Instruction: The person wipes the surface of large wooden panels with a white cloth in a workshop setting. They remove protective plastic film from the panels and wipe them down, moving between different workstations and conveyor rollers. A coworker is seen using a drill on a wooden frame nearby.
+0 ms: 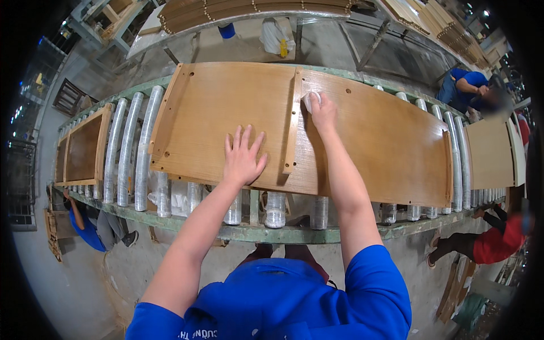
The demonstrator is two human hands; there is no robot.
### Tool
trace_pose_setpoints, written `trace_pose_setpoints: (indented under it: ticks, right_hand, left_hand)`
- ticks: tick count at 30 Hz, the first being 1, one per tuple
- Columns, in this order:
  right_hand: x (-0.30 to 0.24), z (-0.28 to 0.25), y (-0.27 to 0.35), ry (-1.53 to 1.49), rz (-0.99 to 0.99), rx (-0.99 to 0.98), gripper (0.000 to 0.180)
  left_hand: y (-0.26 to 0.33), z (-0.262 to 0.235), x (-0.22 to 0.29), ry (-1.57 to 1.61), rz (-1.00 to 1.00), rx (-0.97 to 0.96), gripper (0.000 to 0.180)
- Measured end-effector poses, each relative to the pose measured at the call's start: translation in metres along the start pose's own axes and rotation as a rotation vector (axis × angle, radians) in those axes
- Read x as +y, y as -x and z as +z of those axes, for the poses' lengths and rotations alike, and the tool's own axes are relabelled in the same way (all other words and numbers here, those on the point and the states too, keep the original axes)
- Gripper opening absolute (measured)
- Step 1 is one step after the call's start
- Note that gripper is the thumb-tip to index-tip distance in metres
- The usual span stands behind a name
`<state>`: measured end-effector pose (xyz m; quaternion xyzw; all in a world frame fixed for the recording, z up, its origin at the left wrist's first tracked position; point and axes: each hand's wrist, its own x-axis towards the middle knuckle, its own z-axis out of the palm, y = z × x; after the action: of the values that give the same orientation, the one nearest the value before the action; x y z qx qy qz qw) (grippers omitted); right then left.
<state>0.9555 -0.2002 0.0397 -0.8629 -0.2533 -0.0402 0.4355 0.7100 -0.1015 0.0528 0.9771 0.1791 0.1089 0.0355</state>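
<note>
A wide wooden panel [226, 107] with cleats across it lies flat on the roller conveyor in front of me. My left hand [243, 157] rests on the panel's left section with its fingers spread, holding nothing. Just right of the middle cleat [293, 122], my right hand [323, 113] presses a white cloth [310, 102] to the wood near the far edge. Its fingers are closed over the cloth, hiding part of it. Small round holes dot the panel and the cleat.
Wrapped rollers [131, 150] run left and right between green rails [266, 233]. A framed wooden piece [85, 148] sits on the left rollers, a pale panel [488, 153] on the right. Stacked boards [249, 16] lie beyond. Co-workers stand far right, near right and near left.
</note>
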Motion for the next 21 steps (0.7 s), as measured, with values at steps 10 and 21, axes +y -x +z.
trace_pose_setpoints:
  ticks: [10, 21]
  right_hand:
    - [-0.008, -0.034, 0.102, -0.125, -0.054, -0.046, 0.03]
    - [-0.018, -0.067, 0.168, -0.2, 0.005, -0.181, 0.029]
  left_hand:
    - [0.002, 0.005, -0.001, -0.033, -0.003, 0.008, 0.055]
    - [0.004, 0.003, 0.001, -0.038, -0.01, -0.01, 0.054]
